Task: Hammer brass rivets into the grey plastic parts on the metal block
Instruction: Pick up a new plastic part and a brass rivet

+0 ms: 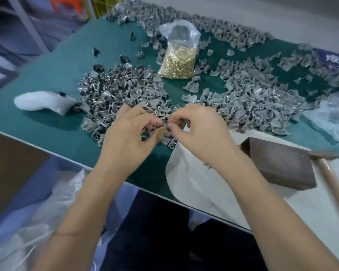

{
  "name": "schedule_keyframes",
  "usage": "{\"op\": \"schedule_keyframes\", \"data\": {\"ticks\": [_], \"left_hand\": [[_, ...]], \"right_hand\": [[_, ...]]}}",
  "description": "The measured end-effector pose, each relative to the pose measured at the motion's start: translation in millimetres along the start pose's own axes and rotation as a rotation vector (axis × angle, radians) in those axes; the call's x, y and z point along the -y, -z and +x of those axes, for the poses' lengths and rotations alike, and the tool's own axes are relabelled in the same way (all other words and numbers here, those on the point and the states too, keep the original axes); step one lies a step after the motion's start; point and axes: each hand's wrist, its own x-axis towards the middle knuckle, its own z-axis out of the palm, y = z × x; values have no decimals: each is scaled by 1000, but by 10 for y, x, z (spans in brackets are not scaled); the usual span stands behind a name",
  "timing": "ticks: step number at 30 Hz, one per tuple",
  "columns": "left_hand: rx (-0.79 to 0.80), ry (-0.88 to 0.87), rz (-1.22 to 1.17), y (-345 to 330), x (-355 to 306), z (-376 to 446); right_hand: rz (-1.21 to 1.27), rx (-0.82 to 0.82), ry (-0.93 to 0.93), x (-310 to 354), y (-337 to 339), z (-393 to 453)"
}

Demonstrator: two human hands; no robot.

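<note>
Mid-frame, we are pinching one small grey plastic part [165, 128] between our left hand [128, 133] and right hand [201, 132], probably seating a rivet. Next, we judge, it needs carrying to the dark metal block [280, 165] at lower right, beside the wooden-handled hammer [330, 169].

Grey plastic parts [249, 106] heaped; bagged brass rivets [177, 63] upright — metal block [278, 163] bare.

Grey plastic parts [243, 98] and a clear bag of brass-gold rivets [177, 63] cover the teal table [47, 122].
</note>
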Motion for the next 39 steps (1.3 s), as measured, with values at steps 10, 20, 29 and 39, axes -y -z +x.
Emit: {"op": "schedule_keyframes", "data": {"ticks": [10,20,29,39], "left_hand": [[-42,135,68,133,317,29],[-56,120,28,109,297,115],[86,22,-106,-176,-126,401],[331,-96,-81,-606,-546,716]], "right_hand": [[-95,38,48,195,-285,403],[-111,25,22,109,-252,464],[-63,-103,-191,-600,458,108],[-61,-144,-295,-985,708,-367]]}}
